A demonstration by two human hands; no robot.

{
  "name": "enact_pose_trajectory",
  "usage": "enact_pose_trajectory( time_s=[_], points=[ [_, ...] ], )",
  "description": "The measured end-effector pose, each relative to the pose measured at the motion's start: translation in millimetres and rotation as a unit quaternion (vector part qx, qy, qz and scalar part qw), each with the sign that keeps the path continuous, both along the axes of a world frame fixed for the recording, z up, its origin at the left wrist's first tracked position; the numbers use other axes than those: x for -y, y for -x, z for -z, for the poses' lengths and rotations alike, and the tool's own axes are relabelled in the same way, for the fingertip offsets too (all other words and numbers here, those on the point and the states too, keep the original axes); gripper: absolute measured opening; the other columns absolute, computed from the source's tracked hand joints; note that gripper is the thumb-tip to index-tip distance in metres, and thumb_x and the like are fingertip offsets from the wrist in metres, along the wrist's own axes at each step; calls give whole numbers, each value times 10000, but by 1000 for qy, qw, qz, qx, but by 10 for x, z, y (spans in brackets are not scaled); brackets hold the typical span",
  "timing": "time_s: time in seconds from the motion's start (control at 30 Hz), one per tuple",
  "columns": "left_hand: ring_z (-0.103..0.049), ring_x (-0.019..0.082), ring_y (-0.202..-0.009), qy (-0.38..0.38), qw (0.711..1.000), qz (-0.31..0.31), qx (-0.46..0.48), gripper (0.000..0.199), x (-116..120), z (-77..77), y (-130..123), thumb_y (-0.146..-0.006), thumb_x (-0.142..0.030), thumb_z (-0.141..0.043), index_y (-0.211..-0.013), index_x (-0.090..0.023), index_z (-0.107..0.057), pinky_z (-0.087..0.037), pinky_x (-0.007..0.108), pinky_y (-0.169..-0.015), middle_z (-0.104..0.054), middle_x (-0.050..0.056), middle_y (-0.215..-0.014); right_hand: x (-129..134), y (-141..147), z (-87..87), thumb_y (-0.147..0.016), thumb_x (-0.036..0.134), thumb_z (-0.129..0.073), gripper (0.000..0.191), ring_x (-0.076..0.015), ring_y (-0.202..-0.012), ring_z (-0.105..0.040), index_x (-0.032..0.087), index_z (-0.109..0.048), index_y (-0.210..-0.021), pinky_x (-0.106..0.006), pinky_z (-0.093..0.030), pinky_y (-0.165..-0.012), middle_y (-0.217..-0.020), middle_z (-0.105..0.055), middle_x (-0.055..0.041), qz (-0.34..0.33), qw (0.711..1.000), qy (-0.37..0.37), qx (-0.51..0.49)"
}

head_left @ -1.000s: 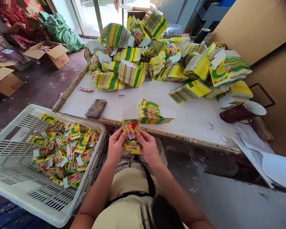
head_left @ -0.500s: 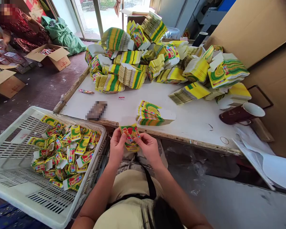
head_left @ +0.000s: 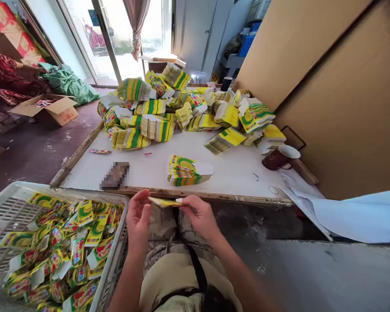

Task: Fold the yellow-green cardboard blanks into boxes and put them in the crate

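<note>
Over my lap, just in front of the table edge, a yellow folding carton (head_left: 165, 202) is held nearly edge-on. My right hand (head_left: 199, 214) pinches its right end between thumb and fingers. Beside its left end is my left hand (head_left: 138, 221), thumb and fingers apart; whether a fingertip touches the carton I cannot tell. On the table beyond the hands lies a small fanned stack of flat yellow-green cartons (head_left: 185, 170). To my left, a white plastic crate (head_left: 117, 242) holds many small cartons (head_left: 76, 251), several with white flaps sticking out.
A large heap of bundled flat cartons (head_left: 159, 125) covers the back of the white table (head_left: 143, 171). A dark mug (head_left: 273, 159) stands at the right, near cardboard sheets (head_left: 328, 108). A pixelated object (head_left: 115, 175) lies near the front edge. At far left are a person (head_left: 6, 82) and an open box (head_left: 48, 110).
The carton has turned from face-on to nearly edge-on. My left fingers have spread from their grip on it, while my right hand keeps hold. The view has shifted.
</note>
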State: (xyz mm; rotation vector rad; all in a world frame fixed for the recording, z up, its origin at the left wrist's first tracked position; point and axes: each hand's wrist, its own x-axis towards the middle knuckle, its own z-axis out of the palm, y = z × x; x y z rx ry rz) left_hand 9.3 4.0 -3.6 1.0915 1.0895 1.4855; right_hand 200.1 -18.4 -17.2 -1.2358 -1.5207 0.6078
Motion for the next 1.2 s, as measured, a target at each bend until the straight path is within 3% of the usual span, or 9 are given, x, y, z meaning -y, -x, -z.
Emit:
enact_pose_trajectory(
  time_s=[0.2,0.37,0.5,0.6,0.67,0.77,0.97,1.1,1.2],
  points=[
    [-582,280,-1163,-126,944,98,-290,543,79,-261,99,-753,-401,-759,-1246,-248,-591,-465,435,-1016,-619,98,-1242,20,-74,-112,-913,115,-566,232,-184,-907,-619,279,-722,-965,-444,-435,-1004,-928,-729,-15,10,972,-146,181],
    [-595,315,-1184,-62,885,212,-410,814,-9,-73,-97,-653,-371,-822,-1371,-255,-457,-480,489,-998,-605,115,-1303,104,12,-206,-903,102,-568,211,-171,-1037,-595,276,-688,-907,-454,-276,-1171,-987,-716,13,-25,960,-184,208],
    [-652,300,-1081,-28,886,174,-429,680,-86,105,-186,-764,-403,-707,-1342,-204,-409,-528,457,-904,-634,134,-1232,138,-3,-272,-854,187,-628,448,-274,-1400,-352,235,-542,-1291,-526,-233,-1192,-1451,-481,-107,16,988,-123,94],
    [-645,318,-1087,-64,876,140,-457,762,-97,171,-237,-738,-405,-736,-1366,-200,-355,-538,457,-871,-614,153,-1244,94,8,-216,-880,322,-608,602,-273,-1428,-322,214,-394,-1432,-496,-266,-1184,-1529,-382,-135,35,994,-10,-105],
    [-639,310,-1101,-104,866,153,-465,785,-84,198,-272,-751,-381,-735,-1395,-219,-318,-537,447,-879,-598,151,-1262,44,27,-137,-905,403,-556,482,-255,-1342,-451,223,-501,-1349,-459,-329,-1149,-1425,-522,-112,-20,956,108,-271],
    [-634,293,-1110,-151,851,184,-468,792,-54,232,-299,-781,-344,-716,-1433,-253,-277,-537,432,-888,-576,140,-1277,-14,27,-35,-808,438,-665,435,-246,-1184,-582,212,-633,-1178,-423,-394,-1085,-1224,-670,-82,-127,835,247,-475],
    [-661,239,-962,-162,840,223,-467,801,2,231,-279,-789,-289,-704,-1455,-285,-259,-565,370,-770,-546,105,-1198,-19,-23,43,-623,253,-810,469,-229,-1057,-636,186,-703,-1075,-387,-414,-1030,-1039,-719,-55,-243,716,342,-558],
    [-654,223,-946,-178,839,229,-460,627,19,185,-299,-784,-222,-663,-1330,-284,-361,-558,351,-749,-548,73,-1144,-6,25,126,-685,457,-814,580,-266,-1193,-584,203,-666,-1185,-439,-370,-1088,-1182,-689,-88,-199,750,314,-547],
    [-663,212,-889,-148,844,242,-456,568,15,179,-329,-746,-152,-615,-1249,-251,-371,-556,348,-733,-589,61,-1094,14,18,117,-764,594,-715,701,-280,-1332,-479,221,-563,-1337,-465,-322,-1142,-1415,-550,-112,-181,846,260,-428]
  ],
)
